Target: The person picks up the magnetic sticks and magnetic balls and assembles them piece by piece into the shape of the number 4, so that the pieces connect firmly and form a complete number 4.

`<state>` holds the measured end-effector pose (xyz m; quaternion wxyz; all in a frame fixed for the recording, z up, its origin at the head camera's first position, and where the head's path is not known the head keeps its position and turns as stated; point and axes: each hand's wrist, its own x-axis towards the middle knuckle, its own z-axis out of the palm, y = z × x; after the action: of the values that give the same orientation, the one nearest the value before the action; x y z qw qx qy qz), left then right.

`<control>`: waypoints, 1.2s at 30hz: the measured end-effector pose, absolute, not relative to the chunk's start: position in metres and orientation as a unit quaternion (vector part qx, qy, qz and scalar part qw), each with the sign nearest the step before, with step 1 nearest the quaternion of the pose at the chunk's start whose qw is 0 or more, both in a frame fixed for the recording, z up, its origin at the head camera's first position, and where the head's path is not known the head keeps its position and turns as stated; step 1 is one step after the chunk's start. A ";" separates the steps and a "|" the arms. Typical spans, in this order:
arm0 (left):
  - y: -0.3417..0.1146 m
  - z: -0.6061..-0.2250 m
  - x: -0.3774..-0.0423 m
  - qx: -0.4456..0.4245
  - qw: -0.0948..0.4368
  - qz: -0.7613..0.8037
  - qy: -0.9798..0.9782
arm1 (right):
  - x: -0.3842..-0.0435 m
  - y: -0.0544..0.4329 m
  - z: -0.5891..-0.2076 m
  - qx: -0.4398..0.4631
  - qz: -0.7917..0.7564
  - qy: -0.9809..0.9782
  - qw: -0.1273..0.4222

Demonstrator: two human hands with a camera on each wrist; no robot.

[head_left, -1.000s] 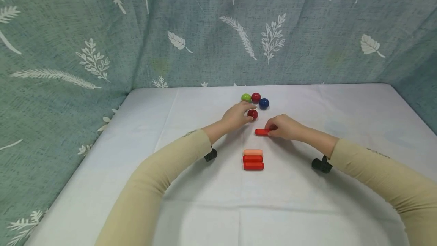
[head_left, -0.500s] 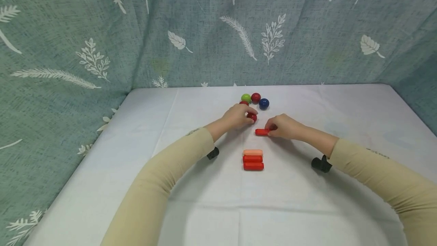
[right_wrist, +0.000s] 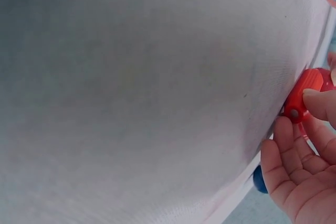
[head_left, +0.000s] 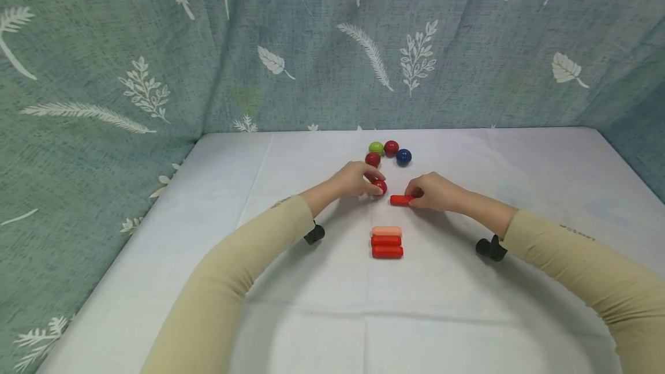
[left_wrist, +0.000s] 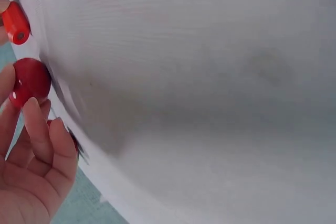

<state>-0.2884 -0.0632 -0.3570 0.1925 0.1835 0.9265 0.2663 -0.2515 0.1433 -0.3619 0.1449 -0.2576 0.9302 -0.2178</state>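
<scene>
From my end, the biggest thing beyond both grips is a green-grey fabric backdrop printed with white leaves. Under the grips spreads the table, covered in white cloth. Behind each grip I see a beige ribbed sleeve, left and right, with a small black device hanging below the right cuff.

My left grip has a glossy red ball pinched between thumb and fingers; I can't tell whether the ball touches the cloth. My right grip is clasped on the right end of a bright red rounded stick, its free end pointing left, near that ball.

Nearer the person than either grip, three sticks lie side by side: one pale orange, two red. Just beyond the left grip sit four smaller-looking glossy balls: dark red, lime green, another red and dark blue.
</scene>
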 end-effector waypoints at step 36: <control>-0.083 -0.361 -0.271 0.164 0.175 0.308 0.921 | -0.255 0.147 -0.355 -0.252 -0.270 0.918 0.149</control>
<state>-0.2712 -0.0832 -0.3606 0.1754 0.1637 0.9207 0.3079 -0.2550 0.1474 -0.3554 0.1488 -0.2516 0.9175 -0.2697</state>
